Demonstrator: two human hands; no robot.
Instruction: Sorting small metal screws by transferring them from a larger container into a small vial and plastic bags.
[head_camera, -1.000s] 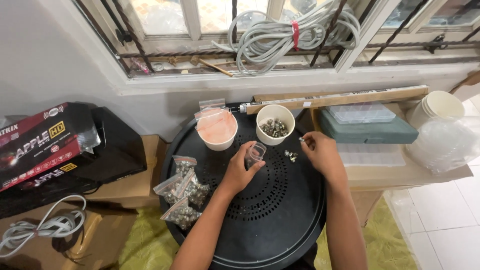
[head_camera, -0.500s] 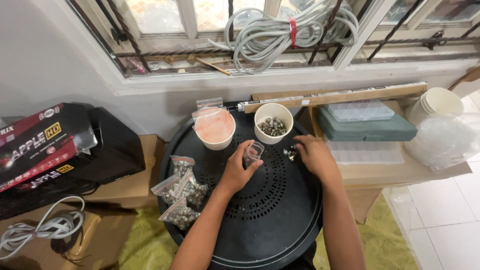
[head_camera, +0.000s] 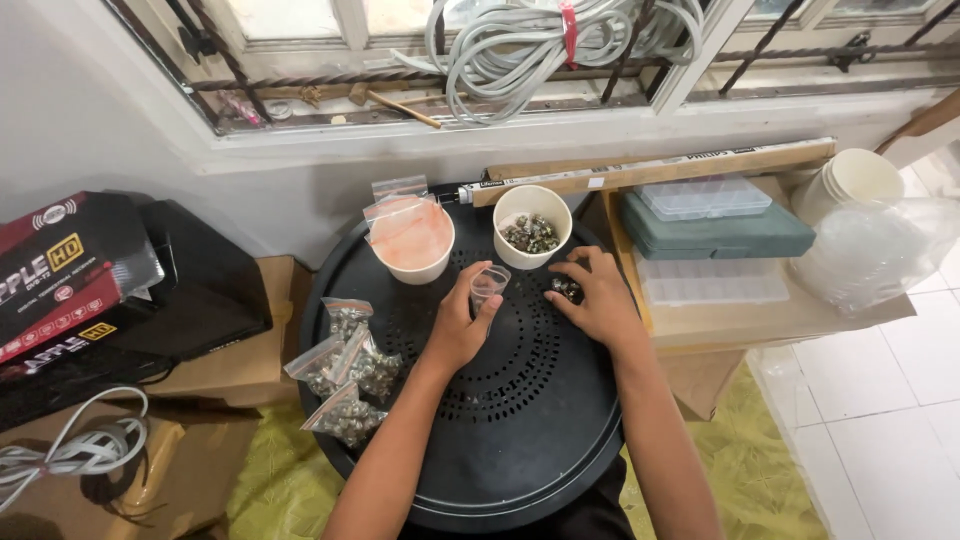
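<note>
Along my round black table's (head_camera: 520, 440) left edge lie small zip bags (head_camera: 345, 375) of metal bits. Near its far edge stands a white cup (head_camera: 412, 243) of empty bags. Beyond its right edge sit clear compartment boxes (head_camera: 706, 197) on a green case (head_camera: 715, 235).

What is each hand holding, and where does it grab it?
The left hand holds a small clear cup by its lower side, between thumb and fingers. The right hand holds nothing clearly; its fingers rest on small dark pieces on the black tray.
</note>
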